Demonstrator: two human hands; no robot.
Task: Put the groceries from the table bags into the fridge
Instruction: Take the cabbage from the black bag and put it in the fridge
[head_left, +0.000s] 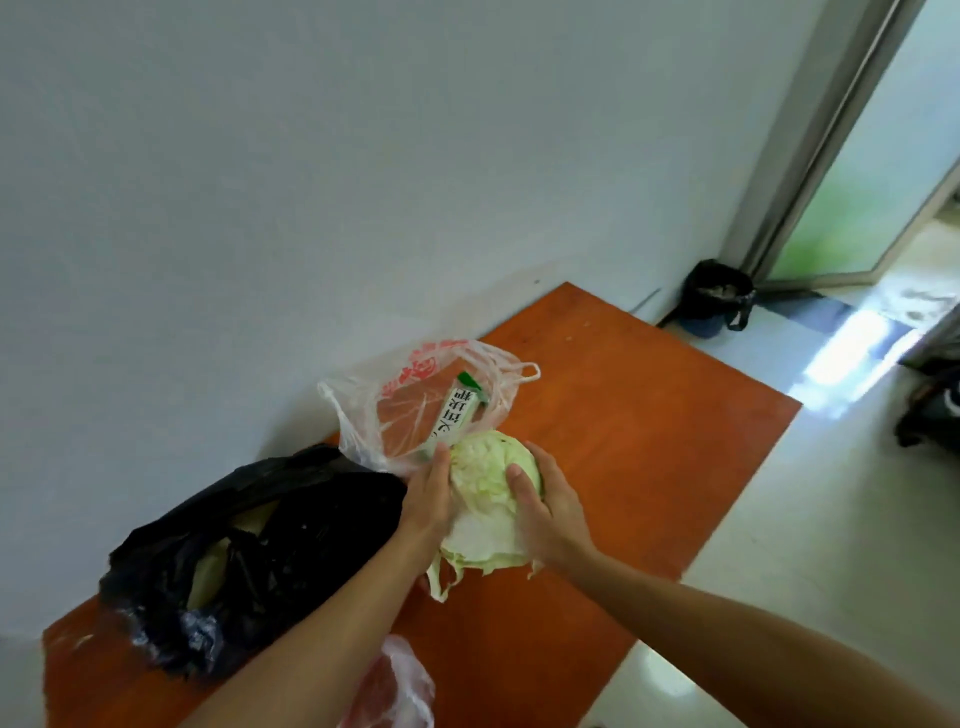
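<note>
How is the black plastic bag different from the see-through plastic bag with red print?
The black plastic bag hides most of its contents; the see-through plastic bag with red print shows a long white-and-green packet inside. The black bag looks bigger and lies slumped; the see-through bag stands open, loop handles showing. Both sit on the orange table by the wall.

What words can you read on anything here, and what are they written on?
Packet inside the clear bag: big black Chinese characters on a white label, too blurred and tilted to quote for sure.
Clear bag: red print, crumpled and unreadable.
No other writing shows.
</note>
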